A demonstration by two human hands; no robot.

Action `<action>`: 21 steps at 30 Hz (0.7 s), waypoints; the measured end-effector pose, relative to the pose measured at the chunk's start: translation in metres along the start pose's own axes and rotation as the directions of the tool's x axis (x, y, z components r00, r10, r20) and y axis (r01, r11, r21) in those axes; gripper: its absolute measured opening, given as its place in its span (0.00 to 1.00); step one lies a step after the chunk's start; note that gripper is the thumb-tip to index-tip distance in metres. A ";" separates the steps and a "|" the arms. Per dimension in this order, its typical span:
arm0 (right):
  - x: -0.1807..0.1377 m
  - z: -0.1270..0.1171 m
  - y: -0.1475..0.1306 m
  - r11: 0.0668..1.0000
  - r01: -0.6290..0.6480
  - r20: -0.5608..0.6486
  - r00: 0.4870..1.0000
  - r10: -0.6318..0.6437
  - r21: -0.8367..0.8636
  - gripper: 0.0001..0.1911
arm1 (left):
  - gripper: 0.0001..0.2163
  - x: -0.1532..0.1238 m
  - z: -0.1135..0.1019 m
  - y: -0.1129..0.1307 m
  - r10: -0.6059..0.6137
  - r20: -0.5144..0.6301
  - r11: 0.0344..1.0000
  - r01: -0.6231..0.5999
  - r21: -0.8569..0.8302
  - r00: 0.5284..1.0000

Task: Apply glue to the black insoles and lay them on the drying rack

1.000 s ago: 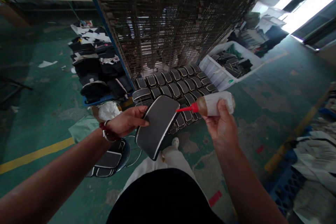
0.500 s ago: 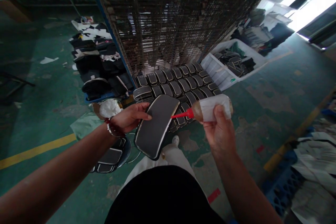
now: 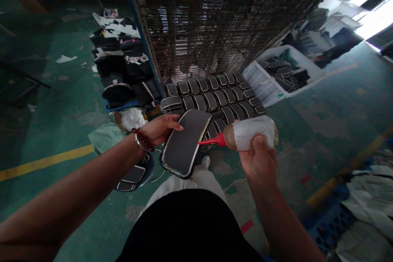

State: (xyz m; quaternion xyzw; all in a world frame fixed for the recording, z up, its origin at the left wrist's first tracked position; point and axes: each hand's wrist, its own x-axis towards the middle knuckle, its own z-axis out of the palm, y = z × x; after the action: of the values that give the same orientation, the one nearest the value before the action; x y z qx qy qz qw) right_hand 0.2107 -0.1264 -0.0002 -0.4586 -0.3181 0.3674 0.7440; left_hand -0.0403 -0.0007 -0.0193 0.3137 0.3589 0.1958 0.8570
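Observation:
My left hand (image 3: pixel 161 129) grips the upper left edge of a dark rounded pad (image 3: pixel 186 143), thumb on its face and the other fingers hidden behind. The pad is tilted and has a pale line along its rim. Around a squeeze bottle (image 3: pixel 250 133), wrapped in white, my right hand (image 3: pixel 260 159) is closed. The bottle lies nearly level, and its red nozzle (image 3: pixel 211 141) points left, with the tip at the pad's right edge. Below and beyond the pad, rows of similar dark pads (image 3: pixel 219 96) with pale rims lie stacked.
A tall wire rack (image 3: pixel 215 20) stands behind the stacked pads. To its right is a white crate (image 3: pixel 267 86) of dark pieces; to its left, piles of black bundles (image 3: pixel 123 65). A bucket (image 3: pixel 150 168) with pads sits by my left forearm. Blue pallets (image 3: pixel 327 213) lie at right.
The red nozzle tip has moved down along the pad's right edge. The pad has shifted slightly upward in view, still in my left hand. The surroundings have slid right as the camera turned.

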 end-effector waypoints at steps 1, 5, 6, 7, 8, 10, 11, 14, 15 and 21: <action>-0.001 0.000 0.000 1.000 0.000 0.018 1.000 0.000 -0.007 0.21 | 0.21 0.000 0.000 0.001 0.000 -0.003 1.000 0.000 -0.002 1.000; -0.003 0.002 0.001 1.000 0.012 0.078 0.997 -0.011 -0.017 0.23 | 0.23 0.001 0.000 0.002 -0.008 -0.020 1.000 0.007 -0.026 1.000; -0.004 0.003 0.001 1.000 0.014 0.086 0.996 -0.013 -0.012 0.23 | 0.22 0.001 0.000 0.003 -0.010 -0.033 0.999 0.008 -0.035 0.999; -0.005 0.004 0.001 1.000 0.015 0.092 0.996 -0.014 -0.006 0.23 | 0.21 0.001 -0.001 0.003 -0.012 -0.047 0.999 0.010 -0.044 0.999; -0.006 0.004 0.001 1.000 0.008 0.095 0.995 -0.008 0.000 0.23 | 0.21 0.001 -0.002 0.003 -0.012 -0.062 0.998 0.009 -0.054 0.998; -0.007 0.006 0.000 1.000 -0.019 0.093 0.995 0.018 0.010 0.23 | 0.19 0.001 -0.005 0.003 -0.012 -0.093 0.997 0.005 -0.073 0.996; -0.008 0.006 0.000 0.999 -0.035 0.089 0.995 0.034 0.015 0.24 | 0.19 0.002 -0.006 0.004 -0.010 -0.110 0.996 0.001 -0.084 0.994; -0.010 0.007 -0.002 0.997 -0.076 0.095 0.993 0.072 0.030 0.26 | 0.20 0.003 -0.010 0.004 -0.010 -0.163 0.992 -0.011 -0.127 0.987; -0.011 0.007 -0.002 0.996 -0.079 0.097 0.992 0.076 0.033 0.27 | 0.21 0.003 -0.010 0.005 -0.011 -0.177 0.989 -0.015 -0.149 0.984; -0.013 0.003 0.001 0.996 -0.088 0.093 0.992 0.086 0.017 0.25 | 0.25 0.003 -0.008 0.009 -0.075 -0.314 0.955 -0.023 -0.295 0.946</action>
State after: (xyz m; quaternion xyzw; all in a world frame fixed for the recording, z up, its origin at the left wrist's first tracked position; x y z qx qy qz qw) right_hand 0.2010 -0.1353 -0.0013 -0.4467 -0.3282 0.4235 0.7165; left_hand -0.0457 0.0109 -0.0187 0.1415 0.4647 0.2842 0.8266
